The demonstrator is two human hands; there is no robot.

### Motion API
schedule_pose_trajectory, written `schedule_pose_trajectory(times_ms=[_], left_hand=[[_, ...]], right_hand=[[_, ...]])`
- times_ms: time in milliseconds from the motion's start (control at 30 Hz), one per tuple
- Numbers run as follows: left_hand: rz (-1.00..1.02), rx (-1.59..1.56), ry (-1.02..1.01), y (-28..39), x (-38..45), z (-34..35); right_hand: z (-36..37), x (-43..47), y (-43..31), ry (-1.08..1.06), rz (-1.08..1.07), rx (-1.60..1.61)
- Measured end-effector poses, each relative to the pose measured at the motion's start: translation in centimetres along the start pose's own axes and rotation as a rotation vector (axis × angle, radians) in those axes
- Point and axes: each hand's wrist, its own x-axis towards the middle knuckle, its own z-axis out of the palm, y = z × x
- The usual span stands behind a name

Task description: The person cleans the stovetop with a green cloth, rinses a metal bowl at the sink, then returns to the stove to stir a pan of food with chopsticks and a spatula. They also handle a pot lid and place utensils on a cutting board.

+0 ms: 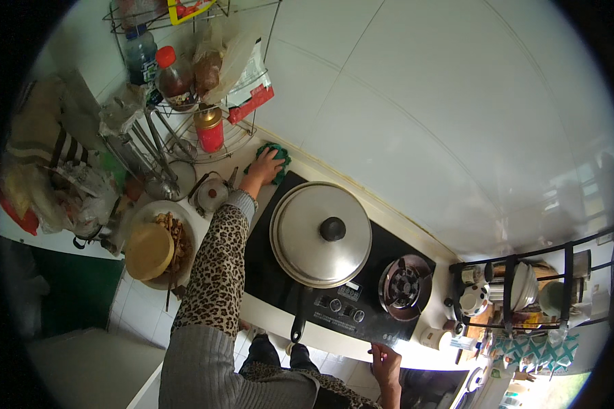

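My left hand (267, 166) presses on a crumpled green cloth (281, 153), its fingers spread over it. The cloth lies on the counter (260, 202) at the back left corner of a black gas hob (258, 255). Close by on the hob stands a pan with a domed metal lid (307, 235) and a black knob; its black handle (298, 327) points towards me. Near the counter's front edge, low in the picture, is my right hand (387, 362) with curled fingers. Something small and dark shows at its fingertips, too unclear to name.
A wire rack (235, 148) with bottles and a red jar stands behind my left hand. Left of my forearm are a small lidded pot (212, 194) and a bowl (186, 214) of food with chopsticks. A bare burner (404, 286) and a dish rack (511, 296) are to the right.
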Motion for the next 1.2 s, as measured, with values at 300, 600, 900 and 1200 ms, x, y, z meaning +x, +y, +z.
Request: schedule_pose_trajectory(times_ms=[300,600,900,1200], left_hand=[[-0.152,-0.057,-0.168,-0.6,-5.0,2.0],[-0.092,0.079,-0.049,2.7,-15.8,3.7],[-0.338,0.135,0.034,7.2,-30.9,4.1],[-0.627,0.3,0.292,13.4,-43.8,8.1]], right_hand=[[-0.3,1.2,0.4,-0.013,-0.152,0.034],[0.1,0.4,8.8,0.089,-0.329,-0.076],[-3.9,-1.5,4.9,-0.042,-0.275,0.169],[-7.9,-4.6,10.3,-0.039,-0.311,0.203]])
